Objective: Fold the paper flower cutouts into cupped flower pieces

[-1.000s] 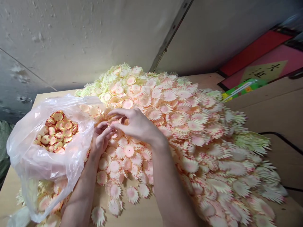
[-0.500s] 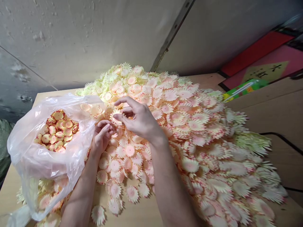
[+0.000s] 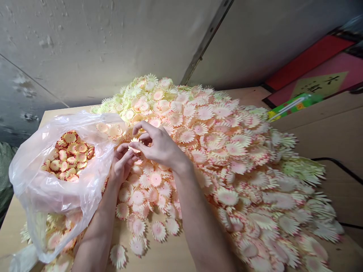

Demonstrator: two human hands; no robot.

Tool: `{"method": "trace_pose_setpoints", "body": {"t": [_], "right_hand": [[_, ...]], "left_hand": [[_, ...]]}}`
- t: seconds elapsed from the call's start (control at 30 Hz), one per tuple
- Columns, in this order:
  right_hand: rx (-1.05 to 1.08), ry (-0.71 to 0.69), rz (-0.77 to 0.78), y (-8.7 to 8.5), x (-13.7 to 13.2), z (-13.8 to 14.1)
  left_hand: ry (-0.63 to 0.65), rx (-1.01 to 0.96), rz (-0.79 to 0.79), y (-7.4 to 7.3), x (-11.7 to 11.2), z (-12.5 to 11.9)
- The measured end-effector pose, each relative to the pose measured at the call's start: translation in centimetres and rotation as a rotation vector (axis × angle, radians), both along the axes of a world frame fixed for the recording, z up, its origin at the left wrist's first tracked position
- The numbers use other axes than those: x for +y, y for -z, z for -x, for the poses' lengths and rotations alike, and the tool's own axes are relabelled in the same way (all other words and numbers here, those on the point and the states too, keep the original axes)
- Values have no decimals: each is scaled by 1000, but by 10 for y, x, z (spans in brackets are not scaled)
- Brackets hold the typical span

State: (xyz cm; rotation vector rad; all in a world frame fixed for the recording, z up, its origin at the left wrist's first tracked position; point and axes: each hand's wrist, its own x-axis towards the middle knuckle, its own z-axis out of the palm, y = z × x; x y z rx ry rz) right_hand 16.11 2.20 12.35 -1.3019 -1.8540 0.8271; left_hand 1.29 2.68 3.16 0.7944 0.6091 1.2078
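Head view: looking down on a pale wood-toned tabletop (image 3: 159, 260), forearms entering from the near edge.
Loose discs: cream, petal-edged discs with pink centres (image 3: 137, 245) lie singly and overlapping on the nearest boards.
Bag: a translucent whitish plastic bag (image 3: 28, 181) sits at left, its mouth showing smaller, red-tipped yellow flower pieces (image 3: 75, 153).
Left hand: the bare left hand (image 3: 123, 164) rests palm inward beside the bag, fingers curled, thumb close to the forefinger; whether anything is pinched there I cannot tell.
Right hand: the bare right hand (image 3: 159, 145) arches over from the other side, thumb and a finger nearly closed on one piece, forefinger lifted in a loose hook.
Held piece: a small cream, petal-edged flower disc (image 3: 134, 144) at the right thumb tip, just above the left fingers.
Handling: probably very light, thin and somewhat springy; petal tips look easy to bend, so a gentle pinch near the flat centre should suit.
Heap: a broad mound of cream, pink and pale-green petal discs (image 3: 227, 147) spreads behind and rightward.
Back: a brown cardboard box (image 3: 334, 128) at right; beyond, a scuffed grey wall (image 3: 113, 45).
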Motion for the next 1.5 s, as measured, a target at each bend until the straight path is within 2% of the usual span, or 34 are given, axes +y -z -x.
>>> {"method": "trace_pose_setpoints", "body": {"t": [0.27,0.43,0.57,0.77,0.97,1.1,1.27,1.4,1.5], "right_hand": [[-20,-4,-12,1,1,3],[-3,114,-60,3,4,7],[-53,54,-31,4,4,5],[-115,87,-37,5,5,2],[-40,25,-202,1,7,3],[-16,29,-189,-1,5,2],[-72,32,-217,-1,4,1],[-193,67,-247,1,4,2],[-246,37,-257,-1,4,4]], "left_hand": [[18,-20,8,-3,-1,0],[36,2,32,-5,-1,0],[41,3,26,-4,-1,-1],[4,19,55,-5,-1,-3],[14,39,56,-3,0,-2],[69,57,54,-2,1,-2],[81,112,9,-3,0,-1],[69,113,-1,-2,0,0],[77,113,0,1,1,-1]]}}
